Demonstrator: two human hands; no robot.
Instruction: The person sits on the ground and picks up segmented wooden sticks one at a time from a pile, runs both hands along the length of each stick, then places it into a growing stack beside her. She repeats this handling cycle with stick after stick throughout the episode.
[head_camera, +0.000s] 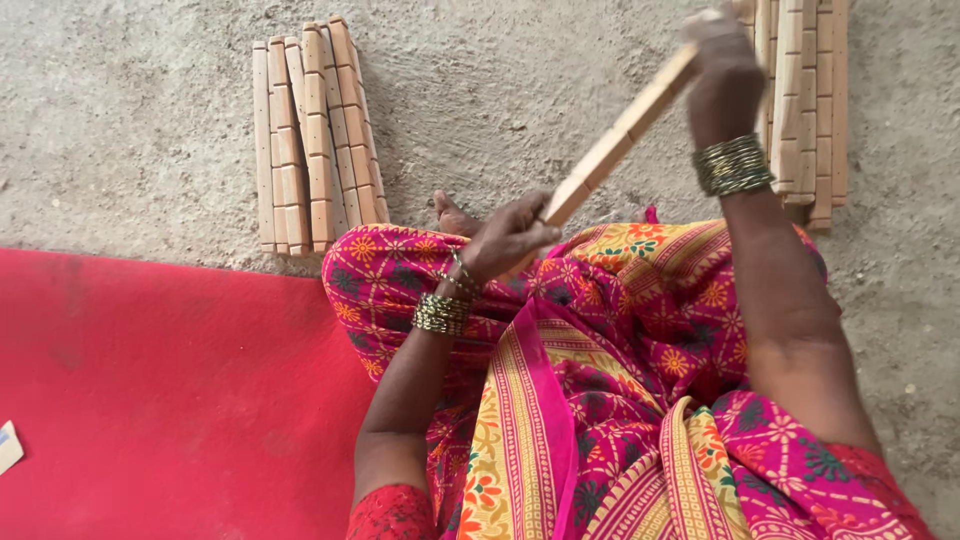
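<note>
Held up over the lap, clear of the floor: a long wooden strip (622, 135), slanting from lower left to upper right. Long axis runs diagonally, low end near the knee, high end up toward the top edge of the view. Pale tan wood, flat and narrow, straight-edged, with a slightly darker side face showing along its length. Smooth, no clear markings to make out on this one.

Left hand (508, 238) at the low end, fingers (530, 232) curled closed around the strip's tip, thumb side pressed to the wood. Right hand (722, 75) up at the high end, closed on the strip too, though its fingers partly blurred and exact hold hard to tell. Stacked metal bangles (733, 165) on the right wrist, another set of beaded bangles (441, 313) on the left.

Beneath the strip, a bright pink and yellow patterned sari (600, 380) over crossed legs. On the grey concrete floor (500, 80), a pile of similar wooden strips (315, 135) lying off to the left, notched and dotted with small holes, laid roughly parallel and pointing away. Second pile of strips (810, 100) at upper right, just behind the right hand. Red mat (170, 390) spread at lower left, its edge touching the sari.
</note>
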